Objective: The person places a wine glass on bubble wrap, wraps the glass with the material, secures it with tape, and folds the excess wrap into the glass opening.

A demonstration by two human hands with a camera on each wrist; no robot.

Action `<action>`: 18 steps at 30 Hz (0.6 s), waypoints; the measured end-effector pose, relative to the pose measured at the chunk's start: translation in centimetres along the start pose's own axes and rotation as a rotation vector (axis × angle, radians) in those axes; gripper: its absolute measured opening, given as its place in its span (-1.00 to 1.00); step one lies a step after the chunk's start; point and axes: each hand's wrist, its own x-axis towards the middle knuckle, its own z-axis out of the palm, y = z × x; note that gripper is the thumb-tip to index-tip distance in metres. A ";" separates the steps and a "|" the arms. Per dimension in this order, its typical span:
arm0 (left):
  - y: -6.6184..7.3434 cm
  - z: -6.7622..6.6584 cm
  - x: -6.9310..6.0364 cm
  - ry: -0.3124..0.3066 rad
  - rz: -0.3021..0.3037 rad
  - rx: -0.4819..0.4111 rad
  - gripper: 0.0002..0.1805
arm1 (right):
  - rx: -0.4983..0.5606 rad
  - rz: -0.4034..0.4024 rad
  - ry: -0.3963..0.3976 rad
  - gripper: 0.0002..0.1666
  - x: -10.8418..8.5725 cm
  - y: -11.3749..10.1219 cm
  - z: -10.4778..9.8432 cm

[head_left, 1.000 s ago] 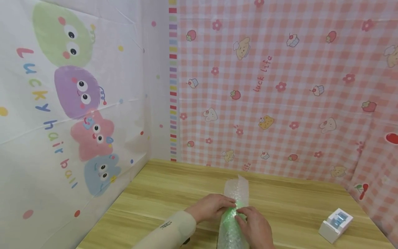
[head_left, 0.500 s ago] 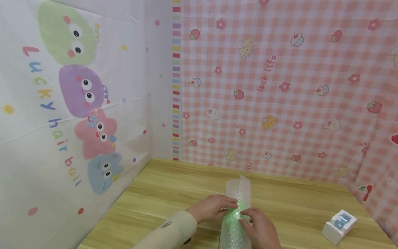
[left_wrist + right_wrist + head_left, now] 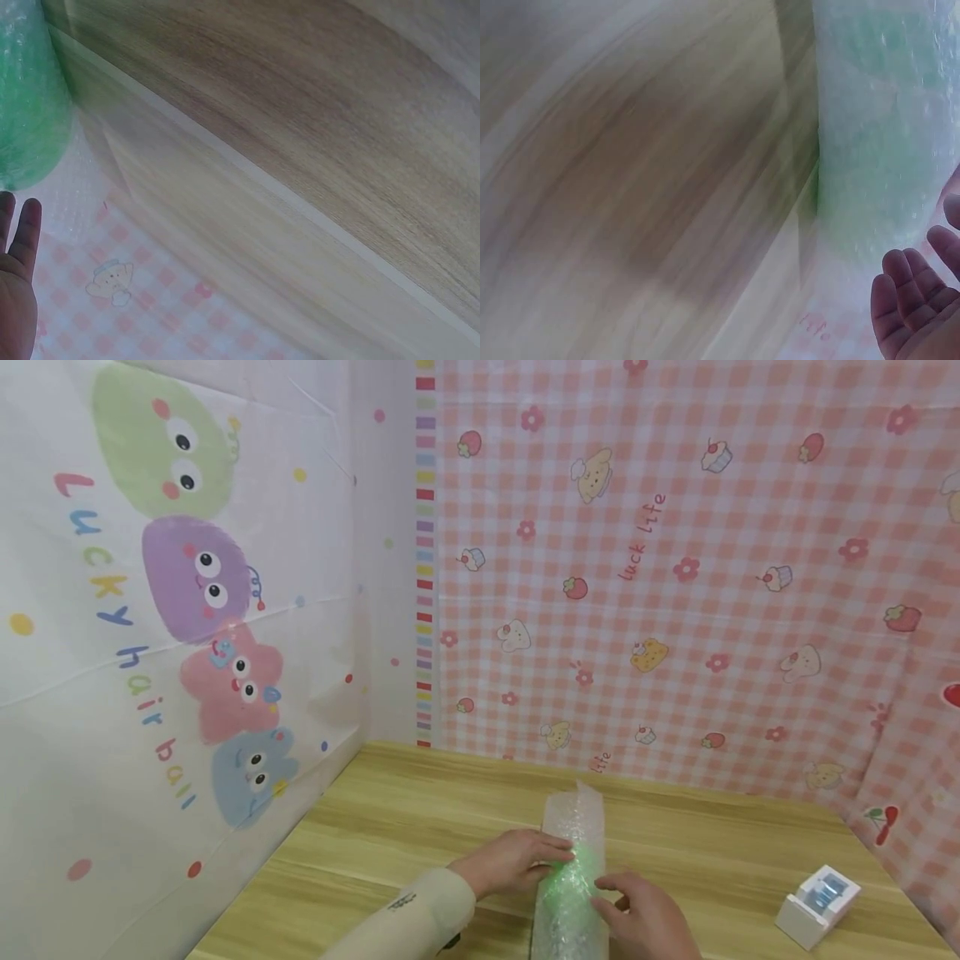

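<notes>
Head view: bubble wrap (image 3: 575, 816) encloses a green item (image 3: 562, 891) on the table (image 3: 405, 810). Left hand (image 3: 517, 858) rests extended fingers on the wrap's left side; right hand (image 3: 647, 917), thumb and forefinger narrowly parted, is at its right edge, contact unclear.

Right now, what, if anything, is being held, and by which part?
Nothing clearly: the left hand rests on the bubble wrap from the left, the right hand is at its right edge.
</notes>
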 end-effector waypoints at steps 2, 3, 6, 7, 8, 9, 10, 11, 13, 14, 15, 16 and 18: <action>0.0 0.0 0.0 -0.002 -0.003 0.002 -0.59 | -0.004 0.023 -0.002 -0.71 -0.1 0.4 -0.6; 0.0 0.0 0.0 -0.001 -0.003 0.006 -0.59 | -0.004 0.039 -0.010 -0.69 -0.1 0.7 -1.0; 0.0 0.0 0.0 0.002 0.005 0.017 -0.59 | -0.014 0.105 -0.030 -0.56 -0.1 1.6 -2.5; 0.0 0.1 0.0 0.004 0.008 0.025 -0.59 | -0.017 0.129 -0.040 -0.49 0.1 2.0 -3.2; 0.0 0.1 0.0 0.006 0.012 0.034 -0.59 | -0.014 0.151 -0.053 -0.41 0.2 2.5 -4.0; 0.0 0.1 -0.1 0.008 0.014 0.039 -0.59 | -0.008 0.168 -0.065 -0.33 0.3 3.1 -4.8; -0.1 0.1 -0.1 0.009 0.014 0.044 -0.59 | -0.003 0.184 -0.068 -0.26 0.5 3.6 -5.6; -0.1 0.1 -0.1 0.011 0.015 0.049 -0.59 | -0.003 0.193 -0.059 -0.23 0.5 4.2 -6.5; -0.1 0.1 -0.2 0.011 0.009 0.047 -0.59 | -0.004 0.212 -0.038 -0.18 0.6 5.5 -8.3; 0.0 0.0 -0.2 0.011 0.007 0.043 -0.60 | -0.009 0.221 -0.019 -0.17 0.6 6.1 -9.2; 0.0 0.0 -0.2 0.010 0.003 0.039 -0.59 | -0.016 0.235 -0.004 -0.16 0.6 6.8 -10.2; 0.0 0.0 -0.3 0.008 -0.001 0.035 -0.59 | -0.018 0.256 0.014 -0.15 0.5 7.5 -11.1; 0.1 -0.1 -0.3 0.005 -0.006 0.027 -0.59 | -0.030 0.301 0.044 -0.12 0.4 8.9 -12.8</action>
